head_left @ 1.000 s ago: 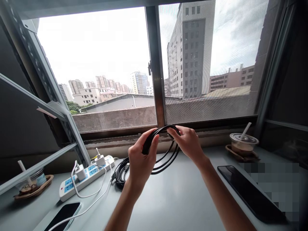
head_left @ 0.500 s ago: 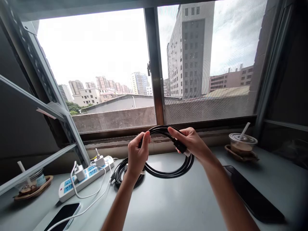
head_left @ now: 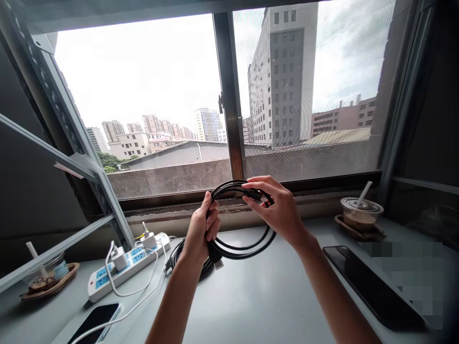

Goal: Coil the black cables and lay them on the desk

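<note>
A coiled black cable [head_left: 247, 254] is held up in a loop above the grey table, between my two hands. My left hand [head_left: 204, 222] is closed round the left side of the coil, thumb up. At the upper right of the loop, my right hand [head_left: 276, 203] pinches the cable near its black plug [head_left: 255, 195], with thumb below and fingers above. Another connector end [head_left: 215, 255] hangs at the lower left of the coil. Behind my left wrist, a second coiled black cable [head_left: 175, 255] lies on the table, partly hidden.
At left are a white power strip [head_left: 129, 265] with white chargers, a phone [head_left: 93, 325] under a white cord, and a cup on a holder [head_left: 53, 286]. A dark phone-shaped slab [head_left: 373, 286] and a lidded drink cup [head_left: 360, 210] stand right. A window is behind.
My right hand has shifted slightly left and turned, its fingers now over the top of the coil at the plug. My left fingers have wrapped further round. A connector end now shows lower left.
</note>
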Demonstrator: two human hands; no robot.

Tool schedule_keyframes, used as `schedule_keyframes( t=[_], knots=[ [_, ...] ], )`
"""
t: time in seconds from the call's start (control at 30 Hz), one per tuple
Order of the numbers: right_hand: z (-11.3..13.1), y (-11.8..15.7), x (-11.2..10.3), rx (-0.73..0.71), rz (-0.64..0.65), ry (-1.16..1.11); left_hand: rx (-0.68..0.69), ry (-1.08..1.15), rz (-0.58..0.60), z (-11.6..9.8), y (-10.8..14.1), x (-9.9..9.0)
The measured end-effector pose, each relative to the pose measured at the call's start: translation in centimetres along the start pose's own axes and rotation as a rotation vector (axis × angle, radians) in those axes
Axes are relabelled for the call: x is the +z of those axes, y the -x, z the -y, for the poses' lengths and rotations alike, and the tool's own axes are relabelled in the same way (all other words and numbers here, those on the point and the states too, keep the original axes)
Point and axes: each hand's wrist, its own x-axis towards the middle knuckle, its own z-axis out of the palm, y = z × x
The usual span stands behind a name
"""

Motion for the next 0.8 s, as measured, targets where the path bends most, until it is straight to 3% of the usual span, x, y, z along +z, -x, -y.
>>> schedule_keyframes(
  t=[0.23,0.6,0.8],
  knots=[
    [-0.8,0.0,0.4,-0.07,-0.041,-0.039,-0.047,0.027,0.029,-0.5,0.4,0.2],
    [-1.0,0.0,0.5,-0.011,-0.136,0.052,0.004,-0.11,0.047,-0.5,0.9,0.6],
    [-1.3,-0.1,0.6,-0.043,-0.108,0.043,0.073,-0.162,0.03,0.0,0.5,0.3]
  ],
)
